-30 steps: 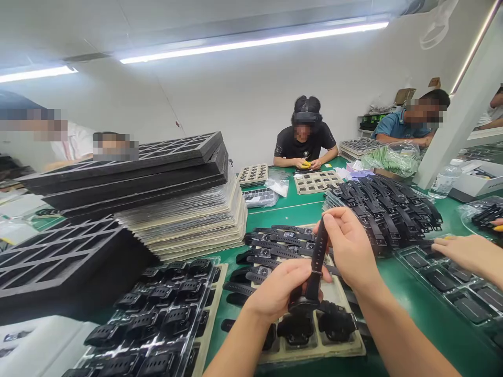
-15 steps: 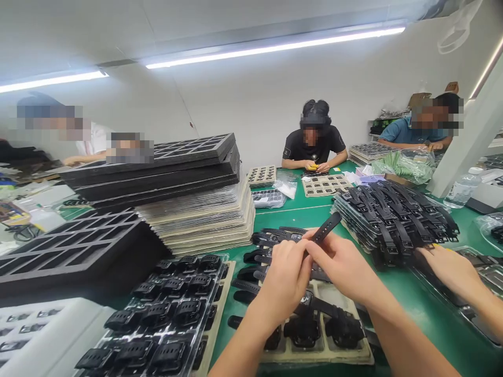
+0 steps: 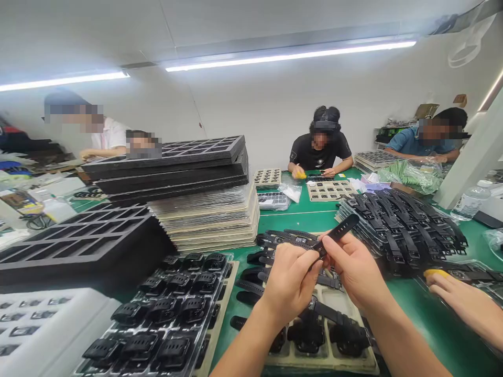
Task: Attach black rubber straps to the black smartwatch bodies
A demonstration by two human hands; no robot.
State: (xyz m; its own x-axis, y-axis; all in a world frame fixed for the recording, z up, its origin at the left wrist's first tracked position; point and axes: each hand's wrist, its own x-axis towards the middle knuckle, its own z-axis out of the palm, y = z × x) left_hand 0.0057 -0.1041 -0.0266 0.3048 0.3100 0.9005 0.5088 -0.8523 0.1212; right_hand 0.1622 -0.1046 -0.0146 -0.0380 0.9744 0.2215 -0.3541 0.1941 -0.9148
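Observation:
Both of my hands are closed on a black watch strap, whose perforated end sticks out up and to the right. My left hand pinches its lower end, while the thumb and fingers of my right hand grip it near the middle. Whether a watch case is attached is hidden by my fingers. Beneath my hands lies a beige moulded tray holding black smartwatches, several with straps splayed over its left edge. To the left, a clear plastic tray carries rows of watches with curled straps.
Black foam trays top a tall stack of beige trays. More foam and a white foam block stand left. Right is a pile of strapped watches. A co-worker's hand holds something yellow; other people sit across.
The view has shifted slightly left. The strap shows more of its length between my hands, and my right hand sits a little farther from the left. The opposite person's hands have moved apart.

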